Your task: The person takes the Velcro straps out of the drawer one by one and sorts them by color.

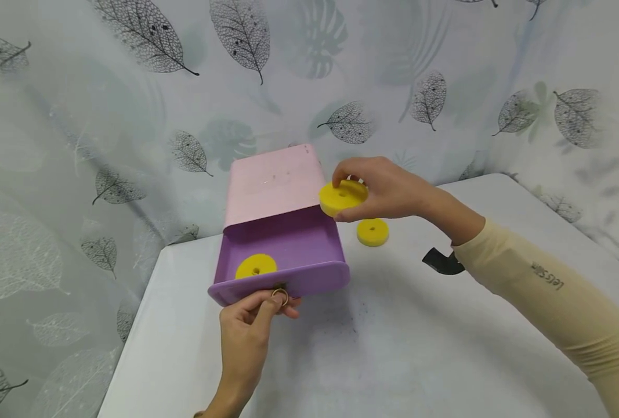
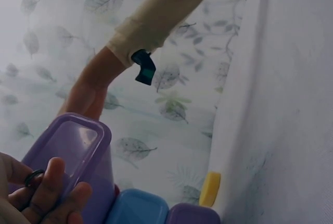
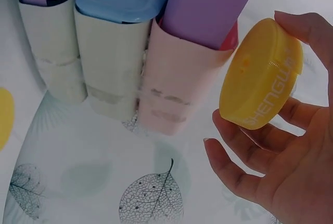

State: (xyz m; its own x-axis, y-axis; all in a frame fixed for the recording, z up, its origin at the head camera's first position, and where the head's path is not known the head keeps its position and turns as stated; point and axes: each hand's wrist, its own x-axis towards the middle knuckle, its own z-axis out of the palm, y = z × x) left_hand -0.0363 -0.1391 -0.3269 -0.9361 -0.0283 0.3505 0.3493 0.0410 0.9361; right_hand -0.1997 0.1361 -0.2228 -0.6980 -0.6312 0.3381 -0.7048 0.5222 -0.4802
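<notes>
My right hand (image 1: 387, 188) grips a yellow roll of strap (image 1: 340, 197) by its edge, above the right side of a pulled-out purple drawer (image 1: 304, 244). In the right wrist view, white lettering runs round the rim of this roll (image 3: 263, 73), with thumb and fingers on its edge. My left hand (image 1: 249, 331) pinches the metal ring pull (image 1: 280, 296) on the drawer's front. Another yellow roll (image 1: 257, 265) lies inside, behind the front panel. A third roll (image 1: 373, 232) rests on the white table, right of the pink drawer case (image 1: 272, 180).
Below the pulled-out drawer, a blue drawer (image 2: 138, 208) and a second purple drawer (image 2: 192, 214) are in the stack. A black curved piece (image 1: 442, 261) shows by my right sleeve. Leaf-patterned cloth (image 1: 288, 87) hangs behind the white table (image 1: 419, 348).
</notes>
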